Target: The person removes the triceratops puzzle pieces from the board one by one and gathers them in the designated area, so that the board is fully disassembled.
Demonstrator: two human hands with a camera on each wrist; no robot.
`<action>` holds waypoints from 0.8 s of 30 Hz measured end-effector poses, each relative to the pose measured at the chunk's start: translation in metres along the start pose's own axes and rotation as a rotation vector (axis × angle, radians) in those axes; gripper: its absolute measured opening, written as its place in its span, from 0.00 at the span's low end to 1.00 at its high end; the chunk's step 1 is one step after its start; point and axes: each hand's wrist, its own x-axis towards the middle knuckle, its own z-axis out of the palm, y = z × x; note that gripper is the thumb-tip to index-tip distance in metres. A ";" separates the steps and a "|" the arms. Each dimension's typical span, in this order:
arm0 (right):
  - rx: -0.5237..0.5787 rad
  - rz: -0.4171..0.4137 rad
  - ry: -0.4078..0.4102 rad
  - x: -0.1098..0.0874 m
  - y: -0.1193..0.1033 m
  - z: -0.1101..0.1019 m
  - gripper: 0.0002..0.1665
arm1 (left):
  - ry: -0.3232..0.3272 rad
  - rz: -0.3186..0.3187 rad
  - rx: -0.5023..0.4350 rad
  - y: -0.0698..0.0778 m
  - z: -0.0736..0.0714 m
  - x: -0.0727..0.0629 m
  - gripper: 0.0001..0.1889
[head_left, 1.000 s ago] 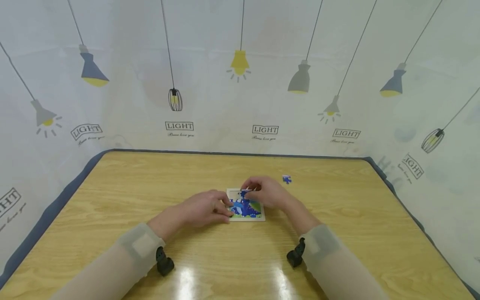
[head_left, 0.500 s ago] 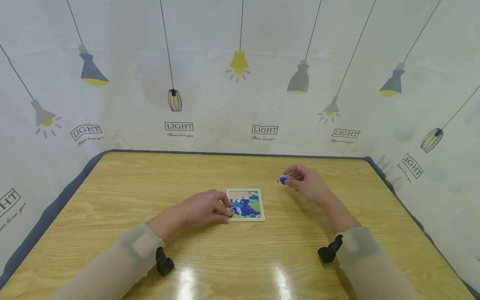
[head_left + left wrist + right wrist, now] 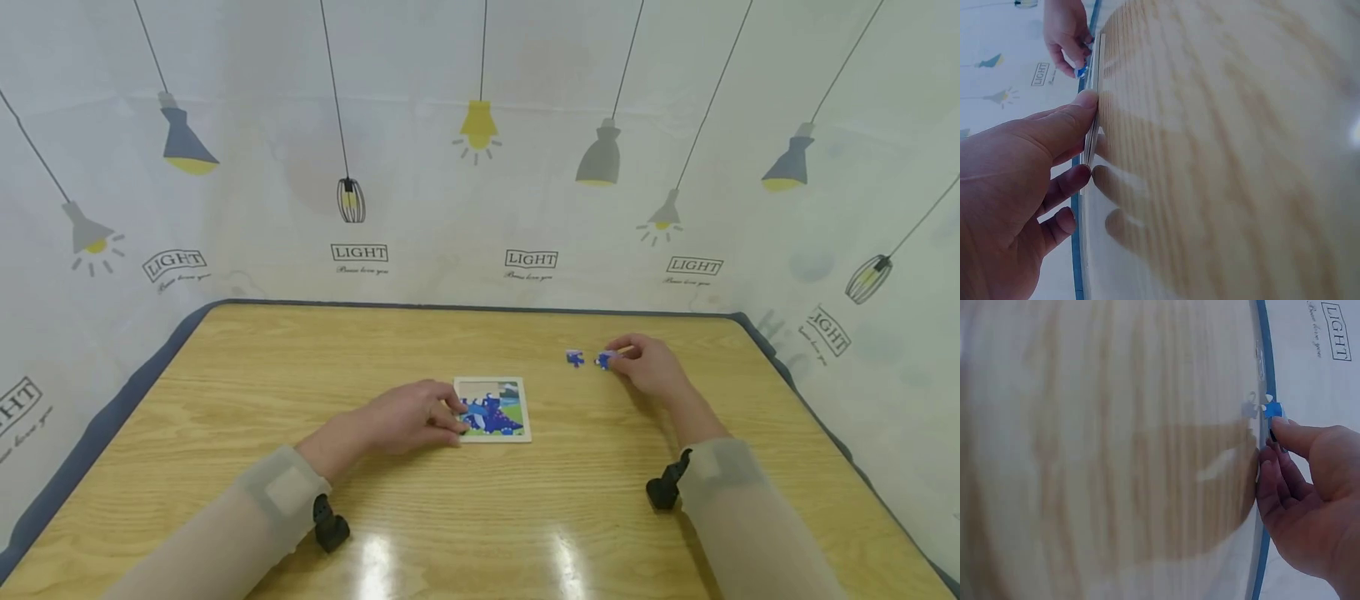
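Observation:
A small jigsaw puzzle board [image 3: 527,417] with a white frame and a blue dinosaur picture lies mid-table. Bare wood shows along the upper left part of its picture. My left hand [image 3: 412,415] holds the board by its left side; in the left wrist view, thumb and fingertips are at its thin edge. Farther back and to the right, my right hand [image 3: 651,367] pinches a blue and lilac jigsaw piece [image 3: 604,360] between thumb and fingers, close over the table. Just left of it, a second loose jigsaw piece [image 3: 575,358] lies flat on the table.
The wooden table [image 3: 337,342] has a dark blue edging along its back and sides. Behind it hangs a pale wall sheet [image 3: 420,192] printed with lamps. Each sleeve carries a small black wrist camera [image 3: 330,525].
My right hand has moved from the board's top edge back and to the right, carrying a piece past the loose one, which shows again now. The left hand has stayed at the board.

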 end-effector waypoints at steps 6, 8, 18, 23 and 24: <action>-0.031 0.020 0.012 0.007 0.002 0.004 0.21 | 0.001 -0.007 -0.002 -0.001 0.001 0.000 0.14; -0.046 0.017 0.012 0.008 0.003 0.004 0.21 | 0.000 -0.009 -0.007 -0.002 0.001 0.000 0.14; 0.035 0.034 0.022 0.007 0.013 0.005 0.27 | -0.010 -0.018 -0.007 0.000 -0.001 0.002 0.14; 0.097 0.043 0.003 0.004 0.017 0.004 0.29 | -0.013 -0.017 -0.012 0.002 -0.001 0.001 0.14; 0.086 0.038 0.003 0.003 0.016 0.004 0.28 | -0.013 -0.018 -0.012 0.002 -0.001 0.001 0.14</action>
